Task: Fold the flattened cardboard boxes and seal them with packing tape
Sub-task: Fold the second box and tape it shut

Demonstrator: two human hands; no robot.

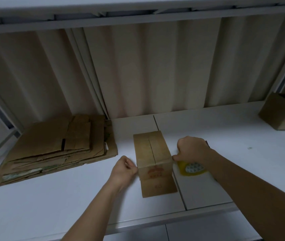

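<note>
Head view: white table (68, 197) spans the frame; its near edge runs along the bottom, a seam runs front to back just right of centre; pale curtain (147, 70) hangs behind, shelf beam (138, 16) overhead; open table surface near-left below the stack and far-right past the roll.

Small folded box (153, 153) stands near centre of the table, top flaps closed with the centre seam running away from the camera; a lower flap sticks out flat toward the camera.

Left hand (123, 168) at the box's near-left corner; fingers curled in, thumb and fingertips pinched together right at the box edge; looks like they pinch a tape end, tape itself too thin to make out.

Right hand (192, 148) at the box's right side, touching its near-right corner; fingers curled tight, gripping the yellow tape roll (191, 168), which shows under the wrist beside the box.

Box sits between the two hands, both touching or just beside its near top edge.

Stack of flattened boxes (54, 146) lies on the table to the left, well apart from the hands; another made-up box (280, 113) sits at the far right edge, tilted.
</note>
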